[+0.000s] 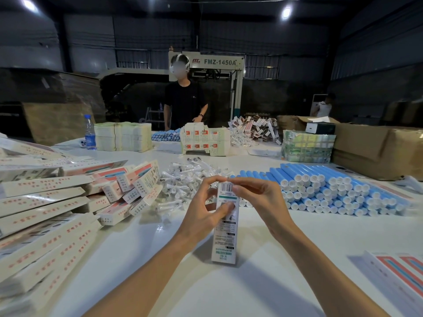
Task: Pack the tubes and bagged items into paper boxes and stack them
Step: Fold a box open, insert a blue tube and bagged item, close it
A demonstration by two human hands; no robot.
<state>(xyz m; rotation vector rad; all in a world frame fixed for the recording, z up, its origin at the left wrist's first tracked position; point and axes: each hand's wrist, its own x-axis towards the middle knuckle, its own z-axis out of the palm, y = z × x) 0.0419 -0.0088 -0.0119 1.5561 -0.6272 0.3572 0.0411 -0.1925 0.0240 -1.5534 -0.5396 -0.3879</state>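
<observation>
A long white paper box stands nearly upright on the white table in front of me. My left hand grips its upper part, thumb across the printed face. My right hand pinches the box's top end near the barcode. Blue tubes with white caps lie stacked to the right. Small clear bagged items are heaped just behind the box. Packed boxes are piled at the left.
Flat box blanks lie at the lower right. Stacks of flat cartons, a water bottle and big cardboard boxes line the far side. A person in black stands across the table.
</observation>
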